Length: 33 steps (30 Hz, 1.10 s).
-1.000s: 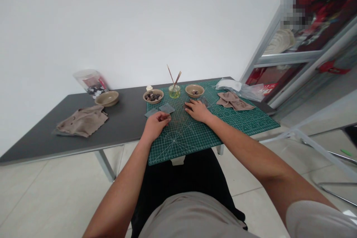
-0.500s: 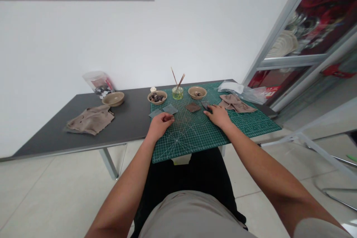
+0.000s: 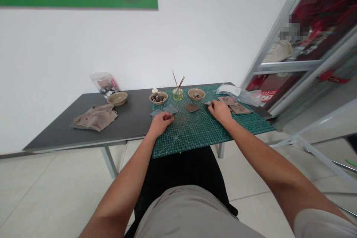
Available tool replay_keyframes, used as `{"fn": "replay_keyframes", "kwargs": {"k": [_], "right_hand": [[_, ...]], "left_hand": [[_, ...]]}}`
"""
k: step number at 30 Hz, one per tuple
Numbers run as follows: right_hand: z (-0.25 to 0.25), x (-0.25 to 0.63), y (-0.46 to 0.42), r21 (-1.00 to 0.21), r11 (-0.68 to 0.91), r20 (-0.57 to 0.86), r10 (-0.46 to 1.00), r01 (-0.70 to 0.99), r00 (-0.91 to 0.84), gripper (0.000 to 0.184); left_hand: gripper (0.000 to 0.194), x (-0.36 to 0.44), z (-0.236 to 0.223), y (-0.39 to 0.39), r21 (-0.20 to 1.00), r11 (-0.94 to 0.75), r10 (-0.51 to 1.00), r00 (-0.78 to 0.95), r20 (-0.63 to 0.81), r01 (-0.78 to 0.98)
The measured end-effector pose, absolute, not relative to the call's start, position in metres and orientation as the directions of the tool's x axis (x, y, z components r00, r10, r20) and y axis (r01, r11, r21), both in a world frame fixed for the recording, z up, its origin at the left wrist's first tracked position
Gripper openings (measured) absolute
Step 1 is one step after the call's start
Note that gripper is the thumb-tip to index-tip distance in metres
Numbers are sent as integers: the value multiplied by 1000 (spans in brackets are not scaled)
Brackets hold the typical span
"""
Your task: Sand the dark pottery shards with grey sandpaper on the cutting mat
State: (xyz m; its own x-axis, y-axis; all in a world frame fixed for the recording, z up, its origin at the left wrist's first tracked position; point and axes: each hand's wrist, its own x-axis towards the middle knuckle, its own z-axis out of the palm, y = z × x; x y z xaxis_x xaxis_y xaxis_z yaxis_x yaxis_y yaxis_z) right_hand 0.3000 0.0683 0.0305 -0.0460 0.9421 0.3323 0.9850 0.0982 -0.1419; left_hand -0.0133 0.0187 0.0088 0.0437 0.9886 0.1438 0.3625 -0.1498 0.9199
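Note:
My left hand [image 3: 161, 124] rests on the green cutting mat [image 3: 192, 137], its fingertips pinched on a small brown object [image 3: 169, 118]. Just beyond it lie two grey abrasive squares [image 3: 170, 109]. My right hand [image 3: 220, 112] is curled over a small grey piece [image 3: 208, 103], mostly hidden by the fingers. A brown square [image 3: 192, 108] lies on the mat between my hands. Further back stand a bowl of dark stones [image 3: 158, 98], a glass jar with thin sticks [image 3: 177, 94] and a second bowl [image 3: 196, 94].
A taupe cloth [image 3: 234, 105] and a plastic bag [image 3: 240, 95] lie right of my right hand. On the dark table [image 3: 131, 130] to the left are another cloth [image 3: 96, 117], a tan bowl [image 3: 117, 98] and a clear tub of pieces [image 3: 104, 84].
My right hand has moved right and slightly back, with the grey piece now at its fingertips. The brown square is uncovered. My left hand stays in nearly the same place.

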Motion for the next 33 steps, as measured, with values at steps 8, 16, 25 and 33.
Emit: {"fn": "replay_keyframes", "kwargs": {"k": [8, 16, 25, 33], "right_hand": [[44, 254, 33, -550, 256, 430, 903, 795, 7, 13], [29, 201, 41, -340, 360, 316, 914, 869, -255, 16], [13, 215, 43, -559, 496, 238, 863, 664, -445, 23], [16, 201, 42, -465, 407, 343, 902, 786, -264, 27]], "left_hand": [[21, -12, 8, 19, 910, -178, 984, 60, 168, 374], [18, -14, 0, 21, 910, -199, 980, 78, 184, 363], [16, -11, 2, 19, 891, -210, 978, 72, 197, 402], [17, -7, 16, 16, 887, -138, 990, 58, 125, 441]]}}
